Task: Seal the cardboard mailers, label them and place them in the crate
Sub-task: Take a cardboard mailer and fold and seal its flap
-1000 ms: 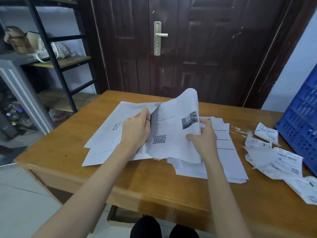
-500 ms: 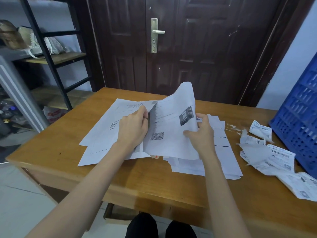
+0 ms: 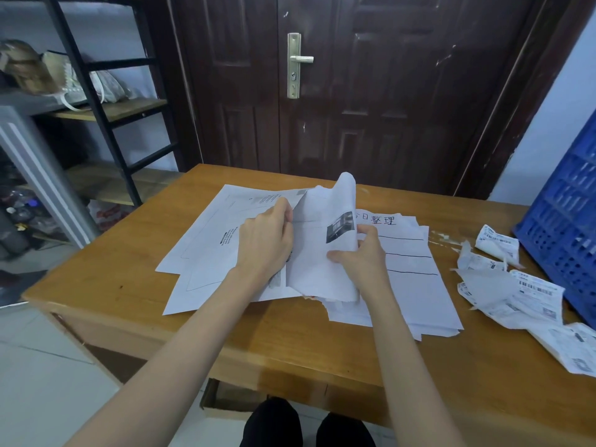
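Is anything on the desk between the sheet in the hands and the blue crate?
Yes. Loose labels lie on the table between the raised sheet and the crate; nothing tall blocks the way above them.

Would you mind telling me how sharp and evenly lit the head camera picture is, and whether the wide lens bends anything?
Head view: light is soft and even, with only a faint sheen on the table; the raised sheet and both hands are fairly sharp, though small print stays unreadable; the shelf at far left is smeared; the wide lens splays the door frame and blue crate outward.
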Demonstrator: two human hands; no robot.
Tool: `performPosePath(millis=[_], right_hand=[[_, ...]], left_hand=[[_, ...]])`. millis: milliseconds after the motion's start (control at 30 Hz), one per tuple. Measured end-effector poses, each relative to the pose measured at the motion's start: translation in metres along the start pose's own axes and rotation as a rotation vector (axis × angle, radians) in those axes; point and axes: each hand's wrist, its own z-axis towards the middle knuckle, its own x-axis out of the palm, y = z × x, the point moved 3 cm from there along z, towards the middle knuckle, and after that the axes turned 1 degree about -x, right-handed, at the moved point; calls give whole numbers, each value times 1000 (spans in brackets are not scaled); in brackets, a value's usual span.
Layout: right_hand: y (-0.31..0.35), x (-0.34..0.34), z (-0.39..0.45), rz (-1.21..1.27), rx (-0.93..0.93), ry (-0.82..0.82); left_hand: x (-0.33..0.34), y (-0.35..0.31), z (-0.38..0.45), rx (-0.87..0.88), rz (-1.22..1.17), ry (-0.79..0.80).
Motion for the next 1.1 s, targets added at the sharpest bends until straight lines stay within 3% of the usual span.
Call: performPosePath(millis=[700,1100], right_hand=[[3,-4,0,-20,23,9],[-3,16,3,-55,153,142]], left_hand=[[-1,-16,-2,-41,-28,66],[0,-20,-4,-25,-49,41]])
